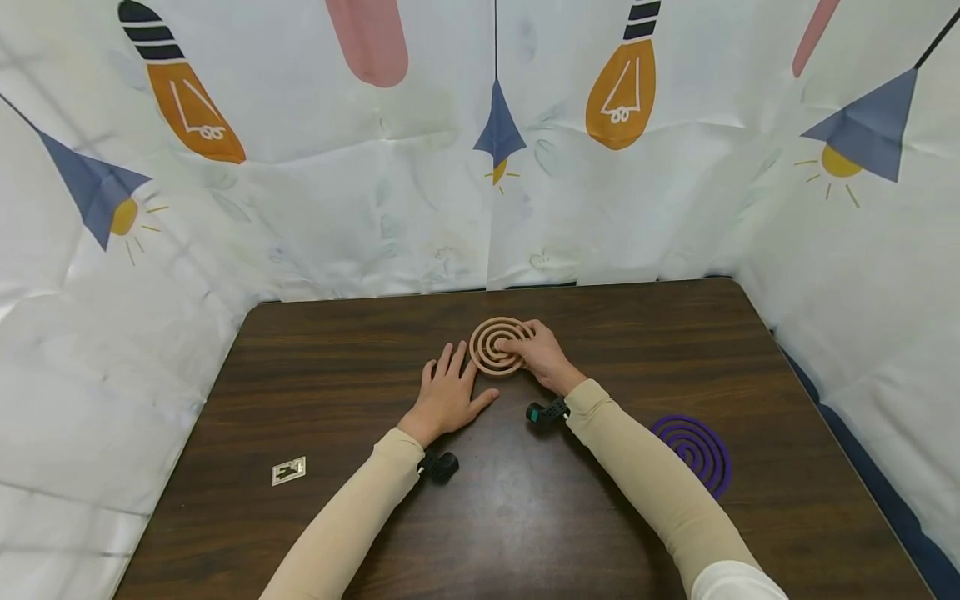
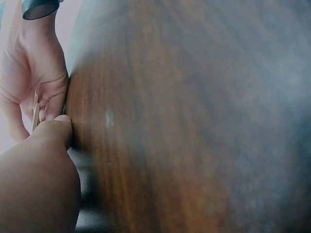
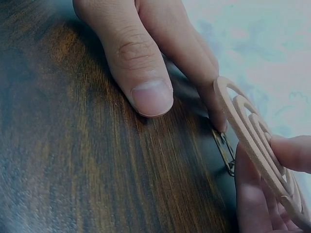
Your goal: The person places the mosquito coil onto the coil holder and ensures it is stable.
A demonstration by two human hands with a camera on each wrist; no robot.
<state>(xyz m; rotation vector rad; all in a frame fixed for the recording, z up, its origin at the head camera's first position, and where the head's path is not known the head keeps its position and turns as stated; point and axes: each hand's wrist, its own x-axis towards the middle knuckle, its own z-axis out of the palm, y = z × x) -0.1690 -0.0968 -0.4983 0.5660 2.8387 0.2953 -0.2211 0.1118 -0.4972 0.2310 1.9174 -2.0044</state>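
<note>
My right hand (image 1: 546,357) pinches a tan mosquito coil (image 1: 474,348) near the far side of the table, thumb over its face and fingers underneath. In the right wrist view the coil (image 3: 252,145) stands tilted, seen nearly edge-on. My left hand (image 1: 444,403) lies with its fingers spread, palm toward the table. Its fingertips are right at the coil's left edge. The left wrist view shows the right hand (image 2: 36,73) with only a thin edge of the coil in sight.
A purple mosquito coil (image 1: 720,458) lies on the right, partly hidden by the right sleeve. On the left sits a small metal coil stand (image 1: 288,471). The dark wooden table (image 1: 360,517) ends at white cloth walls (image 1: 420,208) printed with lamps and bulbs.
</note>
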